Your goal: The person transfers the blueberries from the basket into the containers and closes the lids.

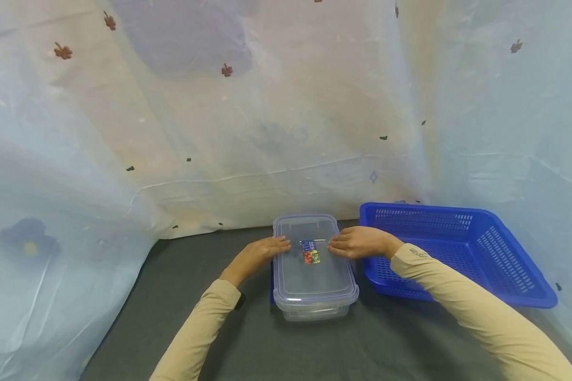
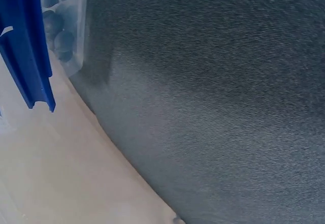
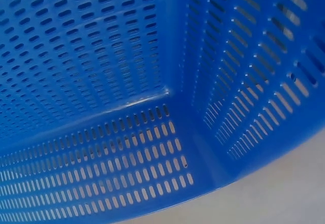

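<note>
A clear plastic food container (image 1: 314, 313) stands on the dark cloth with its clear lid (image 1: 310, 280) on top. A coloured label (image 1: 310, 252) is stuck on the lid. My left hand (image 1: 257, 257) rests its fingertips on the lid's left side. From the right, my right hand (image 1: 366, 242) touches the lid with its fingers near the label. A blue latch flap (image 2: 31, 51) sticks out in the left wrist view, beside the container wall (image 2: 78, 41), through which round shapes show. The right wrist view does not show the right hand.
A blue perforated basket (image 1: 486, 222) stands just right of the container, under my right forearm; its slotted wall (image 3: 111, 168) fills the right wrist view. Dark cloth (image 1: 171, 296) covers the table. A patterned curtain (image 1: 286, 116) hangs behind and at both sides.
</note>
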Demonstrator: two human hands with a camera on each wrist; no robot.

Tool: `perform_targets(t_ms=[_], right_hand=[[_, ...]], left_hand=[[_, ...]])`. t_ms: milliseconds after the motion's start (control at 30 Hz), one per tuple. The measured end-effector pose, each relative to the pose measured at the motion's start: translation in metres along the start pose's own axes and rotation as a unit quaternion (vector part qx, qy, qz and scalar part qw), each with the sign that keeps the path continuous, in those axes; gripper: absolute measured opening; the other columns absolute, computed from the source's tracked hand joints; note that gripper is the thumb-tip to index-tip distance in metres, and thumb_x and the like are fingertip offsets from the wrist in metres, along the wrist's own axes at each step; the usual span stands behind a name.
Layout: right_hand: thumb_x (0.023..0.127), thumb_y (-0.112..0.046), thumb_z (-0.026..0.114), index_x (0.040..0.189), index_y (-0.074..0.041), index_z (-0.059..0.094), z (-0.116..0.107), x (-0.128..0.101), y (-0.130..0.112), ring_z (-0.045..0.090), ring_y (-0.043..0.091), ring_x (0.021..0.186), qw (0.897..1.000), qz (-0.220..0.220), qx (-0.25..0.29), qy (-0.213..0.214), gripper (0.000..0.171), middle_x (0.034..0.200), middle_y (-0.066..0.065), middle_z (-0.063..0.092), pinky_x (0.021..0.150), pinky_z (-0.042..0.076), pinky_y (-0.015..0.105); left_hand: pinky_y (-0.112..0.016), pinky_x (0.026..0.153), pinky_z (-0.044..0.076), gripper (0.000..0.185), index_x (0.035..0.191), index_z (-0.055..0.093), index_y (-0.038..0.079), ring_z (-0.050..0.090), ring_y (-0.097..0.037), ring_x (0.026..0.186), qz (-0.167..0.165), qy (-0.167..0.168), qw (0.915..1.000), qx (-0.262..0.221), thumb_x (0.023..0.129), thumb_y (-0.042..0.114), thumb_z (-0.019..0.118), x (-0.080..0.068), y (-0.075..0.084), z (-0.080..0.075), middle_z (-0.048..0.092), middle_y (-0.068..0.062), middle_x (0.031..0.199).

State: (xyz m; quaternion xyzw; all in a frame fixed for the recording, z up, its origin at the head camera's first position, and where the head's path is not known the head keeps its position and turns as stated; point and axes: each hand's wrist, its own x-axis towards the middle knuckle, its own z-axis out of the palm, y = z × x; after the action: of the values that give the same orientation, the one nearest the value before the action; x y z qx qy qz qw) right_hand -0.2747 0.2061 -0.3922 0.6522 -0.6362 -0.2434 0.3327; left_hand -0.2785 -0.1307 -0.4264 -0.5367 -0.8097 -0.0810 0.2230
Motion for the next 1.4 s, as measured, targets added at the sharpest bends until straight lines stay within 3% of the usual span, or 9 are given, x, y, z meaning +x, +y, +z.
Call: perform_targets(t_ms=[633, 800, 900, 1000, 1067, 1167, 1233, 1300, 1400], right_hand=[[0.082, -0.002, 0.071, 0.123, -0.01, 0.066, -0.014, 0.001, -0.003, 0.064, 0.017, 0.104, 0.988, 0.07, 0.102, -0.096, 0.041, 0.117, 0.003, 0.068, 0.083, 0.053, 0.034], [0.081, 0.002, 0.073, 0.13, -0.007, 0.061, -0.038, -0.002, 0.003, 0.061, 0.022, 0.111, 0.972, 0.146, 0.138, -0.119, 0.051, 0.124, 0.007, 0.064, 0.088, 0.051, 0.039], [0.08, 0.003, 0.076, 0.13, -0.004, 0.061, -0.049, 0.0, 0.005, 0.062, 0.025, 0.109, 0.958, 0.225, 0.164, -0.07, 0.053, 0.124, 0.011, 0.064, 0.087, 0.052, 0.04], [0.081, 0.001, 0.076, 0.131, 0.002, 0.058, -0.054, 0.005, -0.001, 0.063, 0.031, 0.106, 0.912, 0.339, 0.23, 0.017, 0.053, 0.123, 0.017, 0.063, 0.085, 0.053, 0.043], [0.082, -0.003, 0.076, 0.134, 0.006, 0.053, -0.057, 0.014, -0.01, 0.061, 0.035, 0.108, 0.854, 0.425, 0.294, 0.068, 0.057, 0.125, 0.021, 0.061, 0.087, 0.051, 0.046], [0.089, -0.011, 0.071, 0.14, 0.008, 0.044, -0.057, 0.029, -0.031, 0.056, 0.039, 0.116, 0.745, 0.531, 0.389, 0.106, 0.061, 0.132, 0.025, 0.054, 0.092, 0.048, 0.049], [0.092, -0.014, 0.068, 0.142, 0.008, 0.04, -0.053, 0.038, -0.047, 0.052, 0.04, 0.12, 0.694, 0.57, 0.426, 0.107, 0.062, 0.136, 0.026, 0.05, 0.096, 0.045, 0.051], [0.093, -0.013, 0.065, 0.142, 0.01, 0.039, -0.045, 0.045, -0.062, 0.048, 0.042, 0.123, 0.668, 0.59, 0.441, 0.107, 0.06, 0.138, 0.027, 0.047, 0.098, 0.041, 0.053], [0.092, -0.006, 0.063, 0.141, 0.012, 0.038, -0.035, 0.054, -0.081, 0.042, 0.045, 0.127, 0.658, 0.612, 0.426, 0.106, 0.058, 0.14, 0.03, 0.044, 0.102, 0.035, 0.056]], left_hand=[[-0.031, 0.101, 0.041, 0.049, 0.12, 0.067, 0.001, 0.057, -0.022, 0.119, 0.005, -0.015, 0.9998, 0.008, 0.075, -0.013, 0.075, -0.009, 0.001, 0.009, 0.063, -0.011, 0.126], [-0.034, 0.099, 0.043, 0.052, 0.121, 0.066, 0.0, 0.056, -0.026, 0.12, -0.053, 0.012, 0.9985, -0.006, 0.073, -0.021, 0.071, -0.01, 0.003, -0.001, 0.062, -0.014, 0.126], [-0.039, 0.097, 0.045, 0.049, 0.12, 0.064, -0.005, 0.055, -0.033, 0.12, -0.109, 0.066, 0.9899, -0.061, 0.074, -0.021, 0.069, -0.01, 0.006, -0.004, 0.062, -0.019, 0.124], [-0.045, 0.094, 0.047, 0.043, 0.12, 0.063, -0.008, 0.056, -0.037, 0.117, -0.189, 0.138, 0.9626, -0.136, 0.077, -0.013, 0.072, -0.009, 0.015, -0.006, 0.063, -0.022, 0.121], [-0.048, 0.092, 0.048, 0.043, 0.121, 0.062, -0.008, 0.057, -0.039, 0.114, -0.26, 0.172, 0.93, -0.195, 0.08, -0.003, 0.075, -0.008, 0.025, -0.006, 0.062, -0.022, 0.121], [-0.046, 0.097, 0.044, 0.053, 0.129, 0.057, -0.006, 0.053, -0.037, 0.12, -0.377, 0.175, 0.8638, -0.285, 0.084, 0.012, 0.077, -0.007, 0.04, -0.005, 0.058, -0.02, 0.13], [-0.045, 0.102, 0.039, 0.065, 0.136, 0.05, -0.006, 0.046, -0.036, 0.128, -0.437, 0.158, 0.8184, -0.338, 0.084, 0.021, 0.077, -0.007, 0.048, -0.001, 0.05, -0.021, 0.139], [-0.044, 0.106, 0.034, 0.077, 0.142, 0.041, -0.006, 0.038, -0.036, 0.134, -0.48, 0.138, 0.7825, -0.372, 0.084, 0.027, 0.078, -0.01, 0.054, 0.003, 0.041, -0.022, 0.146], [-0.046, 0.108, 0.03, 0.09, 0.146, 0.032, -0.007, 0.031, -0.039, 0.137, -0.515, 0.119, 0.749, -0.399, 0.082, 0.035, 0.079, -0.016, 0.06, 0.013, 0.032, -0.025, 0.15]])
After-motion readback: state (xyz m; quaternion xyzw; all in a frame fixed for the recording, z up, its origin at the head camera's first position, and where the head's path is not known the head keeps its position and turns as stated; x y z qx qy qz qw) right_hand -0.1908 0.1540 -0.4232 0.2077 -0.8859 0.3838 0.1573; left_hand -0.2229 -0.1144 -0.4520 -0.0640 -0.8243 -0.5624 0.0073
